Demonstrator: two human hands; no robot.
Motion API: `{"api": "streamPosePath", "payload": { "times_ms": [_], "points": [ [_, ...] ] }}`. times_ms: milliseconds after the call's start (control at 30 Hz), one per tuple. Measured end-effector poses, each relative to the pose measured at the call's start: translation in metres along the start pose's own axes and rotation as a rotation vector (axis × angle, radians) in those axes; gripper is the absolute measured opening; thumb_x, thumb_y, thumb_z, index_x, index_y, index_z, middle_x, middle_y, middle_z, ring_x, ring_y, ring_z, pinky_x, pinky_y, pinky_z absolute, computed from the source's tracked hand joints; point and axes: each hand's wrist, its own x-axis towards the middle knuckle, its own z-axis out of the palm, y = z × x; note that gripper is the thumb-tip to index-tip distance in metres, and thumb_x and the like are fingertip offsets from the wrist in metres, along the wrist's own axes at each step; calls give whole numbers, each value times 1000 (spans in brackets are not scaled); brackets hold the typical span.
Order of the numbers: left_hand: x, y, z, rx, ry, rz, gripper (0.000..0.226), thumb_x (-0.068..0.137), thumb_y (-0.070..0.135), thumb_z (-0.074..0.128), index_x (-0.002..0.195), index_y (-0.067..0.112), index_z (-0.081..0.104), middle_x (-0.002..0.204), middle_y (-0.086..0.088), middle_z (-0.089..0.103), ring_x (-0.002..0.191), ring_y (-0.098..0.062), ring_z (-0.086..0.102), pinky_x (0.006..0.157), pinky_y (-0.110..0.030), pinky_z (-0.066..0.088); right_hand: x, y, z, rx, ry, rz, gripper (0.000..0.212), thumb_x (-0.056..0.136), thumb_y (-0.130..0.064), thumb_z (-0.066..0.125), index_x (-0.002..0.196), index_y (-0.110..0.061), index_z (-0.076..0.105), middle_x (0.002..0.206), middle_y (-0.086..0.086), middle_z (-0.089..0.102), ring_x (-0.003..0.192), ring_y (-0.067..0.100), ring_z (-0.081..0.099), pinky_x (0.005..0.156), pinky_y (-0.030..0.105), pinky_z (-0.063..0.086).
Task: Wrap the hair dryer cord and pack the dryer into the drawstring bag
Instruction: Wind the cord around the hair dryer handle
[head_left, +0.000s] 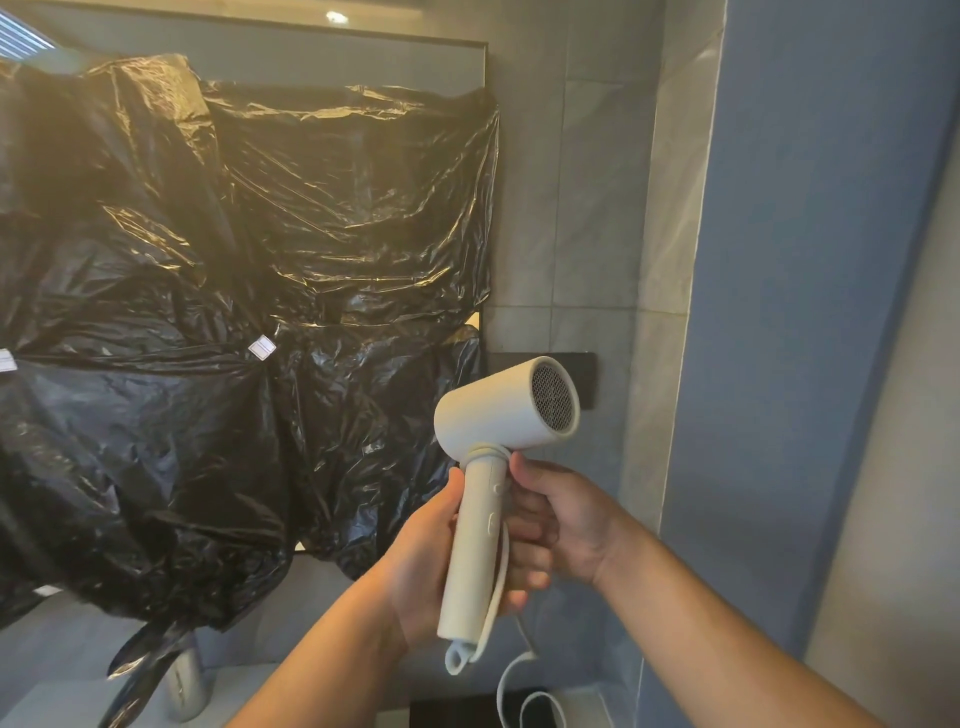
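One hair dryer (506, 410); one cord (506, 670); two hands: left hand (421, 561), right hand (561, 525); one wall plate (587, 364).

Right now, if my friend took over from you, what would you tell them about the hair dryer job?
Left hand: grips the hair dryer by its handle, held upright.
Right hand: holds the cord against the handle's other side.
Done: about one turn of cord sits round the top of the handle.
Left: the rest of the cord hangs loose below. Wind it up, then put the dryer in the drawstring bag, which I cannot see here.
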Motion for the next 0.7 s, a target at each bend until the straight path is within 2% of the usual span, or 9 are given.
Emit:
{"api": "streamPosePath", "payload": {
  "times_ms": [100, 200, 267, 333, 400, 467, 500, 567, 700],
  "points": [
    [-6, 8, -14, 163, 109, 2, 90, 84, 72, 33, 94, -10, 68, 92, -29, 64, 76, -37, 65, 69, -38, 53, 0, -6, 0, -23, 28, -87, 32, 81, -31, 56, 56, -17, 68, 37, -9, 28, 30, 3, 24, 36, 17, 12],
    [-12, 21, -22, 380, 356, 87, 74, 83, 65, 50, 103, -4, 68, 96, -24, 67, 77, -31, 66, 69, -36, 54, 1, -10, -6, -18, 51, -74, 34, 79, -29, 58, 47, -18, 58, 39, -10, 25, 30, 2, 21, 38, 18, 8],
    [-14, 33, -26, 603, 540, 355, 63, 72, 51, 74, 117, 9, 61, 109, -13, 61, 93, -22, 62, 76, -36, 53, 2, -12, -11, -30, 72, -46, 30, 77, -31, 60, 50, -21, 51, 39, -9, 25, 30, 3, 20, 38, 18, 8],
    [-18, 50, -26, 986, 601, 626, 85, 74, 39, 83, 146, 28, 41, 140, 11, 45, 125, -9, 47, 102, -34, 45, 2, -16, -13, -87, 75, -1, 27, 76, -34, 61, 60, -20, 44, 39, -9, 25, 31, 3, 19, 38, 19, 8],
    [-17, 68, -24, 1196, 469, 668, 114, 62, 44, 89, 154, 39, 21, 154, 25, 26, 139, -1, 30, 114, -32, 32, 4, -17, -14, -158, 66, 47, 28, 74, -39, 63, 67, -19, 44, 40, -9, 24, 33, 3, 18, 39, 20, 8],
    [-11, 80, -23, 1320, 322, 582, 131, 45, 63, 89, 154, 43, 19, 158, 25, 25, 145, -2, 27, 119, -37, 29, 4, -19, -12, -213, 65, 89, 29, 71, -42, 64, 67, -20, 46, 42, -9, 23, 34, 4, 17, 39, 20, 8],
    [-8, 83, -22, 1346, 251, 539, 129, 43, 64, 90, 152, 43, 25, 156, 21, 34, 143, -6, 34, 117, -39, 33, 4, -20, -12, -236, 49, 102, 29, 71, -42, 64, 66, -20, 46, 42, -9, 23, 35, 4, 16, 40, 21, 7],
    [-3, 86, -19, 1323, 134, 521, 103, 50, 43, 97, 140, 38, 45, 137, 12, 55, 126, -10, 54, 104, -34, 48, 2, -23, -11, -293, 10, 119, 28, 74, -41, 63, 65, -19, 47, 43, -9, 24, 36, 4, 17, 42, 22, 6],
    [-3, 86, -15, 1147, -42, 502, 74, 56, 28, 90, 122, 19, 58, 114, -6, 68, 105, -22, 67, 85, -33, 56, -2, -29, -9, -426, 7, 153, 35, 74, -48, 67, 68, -15, 55, 47, -5, 36, 37, 6, 29, 39, 19, 18]
  ]
}}
